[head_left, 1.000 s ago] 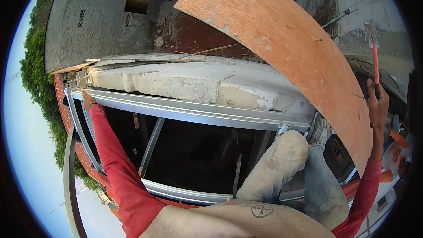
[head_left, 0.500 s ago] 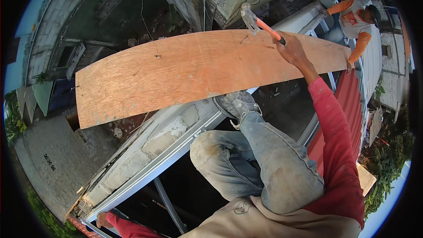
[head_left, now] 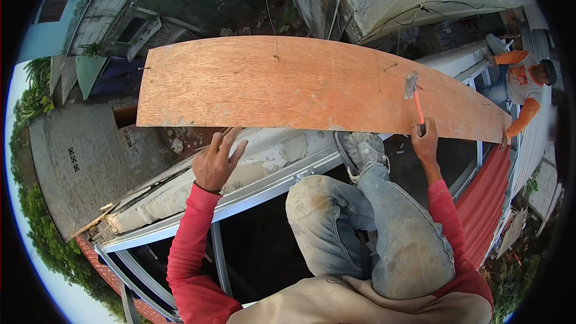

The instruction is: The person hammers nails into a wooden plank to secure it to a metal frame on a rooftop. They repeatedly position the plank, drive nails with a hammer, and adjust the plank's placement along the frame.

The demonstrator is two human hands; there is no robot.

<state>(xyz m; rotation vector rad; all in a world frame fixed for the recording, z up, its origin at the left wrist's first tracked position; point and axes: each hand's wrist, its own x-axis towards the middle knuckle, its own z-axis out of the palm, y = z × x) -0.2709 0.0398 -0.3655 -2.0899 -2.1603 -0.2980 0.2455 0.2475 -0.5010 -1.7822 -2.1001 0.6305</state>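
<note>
A long plywood sheet (head_left: pixel 270 87) stretches across the view in front of my knees, with nails and thin wires poking out of its face. Fingers wrapped round the black and orange handle, my right hand (head_left: pixel 425 139) holds a claw hammer (head_left: pixel 415 96) with its head over the sheet. My left hand (head_left: pixel 215 159) is raised near the sheet's lower edge, empty, with fingers spread; whether the fingertips touch the edge I cannot tell. My shoe (head_left: pixel 362 150) rests against the wall top just below the sheet.
A rough concrete wall top (head_left: pixel 264 156) and a metal beam (head_left: pixel 240 207) run beneath me, beside a dark opening. Red corrugated roofing (head_left: pixel 487 201) lies to the right. At the far right, a co-worker (head_left: pixel 525 84) in orange sleeves has a hand on the sheet's end.
My left hand has come up from the metal beam at the lower left to the sheet's lower edge. My right hand has lowered the hammer. The view has turned.
</note>
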